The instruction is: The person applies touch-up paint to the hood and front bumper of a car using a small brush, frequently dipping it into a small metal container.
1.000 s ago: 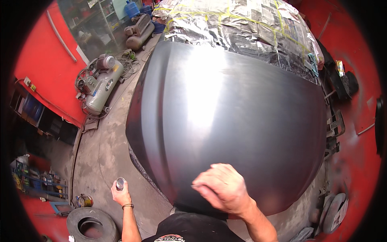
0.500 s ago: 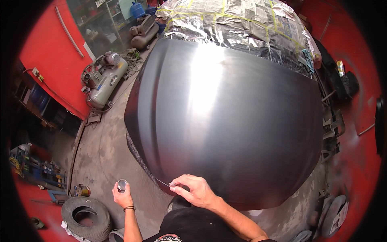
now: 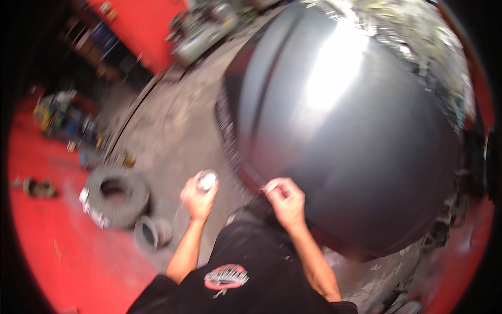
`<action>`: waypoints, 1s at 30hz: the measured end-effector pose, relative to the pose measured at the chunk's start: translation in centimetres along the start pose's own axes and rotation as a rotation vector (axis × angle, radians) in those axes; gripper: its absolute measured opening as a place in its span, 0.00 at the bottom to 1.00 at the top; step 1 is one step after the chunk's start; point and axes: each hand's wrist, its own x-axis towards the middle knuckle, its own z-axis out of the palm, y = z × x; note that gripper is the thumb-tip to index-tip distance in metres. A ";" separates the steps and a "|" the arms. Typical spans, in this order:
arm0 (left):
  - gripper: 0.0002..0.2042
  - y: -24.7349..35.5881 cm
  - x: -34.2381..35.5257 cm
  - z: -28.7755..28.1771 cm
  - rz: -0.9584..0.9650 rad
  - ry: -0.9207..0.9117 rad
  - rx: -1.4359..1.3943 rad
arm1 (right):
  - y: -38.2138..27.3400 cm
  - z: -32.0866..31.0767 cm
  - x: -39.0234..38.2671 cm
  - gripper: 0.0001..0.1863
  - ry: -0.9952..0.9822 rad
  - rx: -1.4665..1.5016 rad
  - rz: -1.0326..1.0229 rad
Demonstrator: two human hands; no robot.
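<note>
My left hand (image 3: pixel 196 201) is closed around a small round cup (image 3: pixel 207 180), held out over the floor beside the car. Its top looks pale and shiny; motion blur hides what is inside. At the lower left edge of a dark grey car hood (image 3: pixel 355 152), my right hand (image 3: pixel 289 203) pinches a thin stick-like tool (image 3: pixel 263 188) between thumb and fingers. Its tip points left toward the hood's edge; whether it touches cannot be made out. A bright light streak lies across the hood's smooth matte surface.
Paper and shiny film masking (image 3: pixel 418 31) cover the car beyond the hood. A tyre (image 3: pixel 137 201) and a grey bucket-like container (image 3: pixel 157 233) are on the floor at left. Farther off stands an air compressor (image 3: pixel 204 39) by a red wall (image 3: pixel 141 21).
The view has swung, so the hood sits farther right and both hands appear higher and farther right. Both hands keep their grips on the cup and the thin tool.
</note>
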 end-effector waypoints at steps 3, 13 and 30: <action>0.29 0.7 -0.7 0.1 0.095 -0.009 0.120 | -0.7 0.9 0.1 0.05 0.035 -0.046 0.086; 0.32 -3.5 -3.9 -5.3 0.121 -0.103 0.052 | 5.8 9.8 -1.4 0.09 -0.072 0.077 0.172; 0.30 -9.1 -6.4 -8.9 0.305 -0.261 -0.078 | 10.3 17.2 -7.8 0.11 0.030 -0.198 0.184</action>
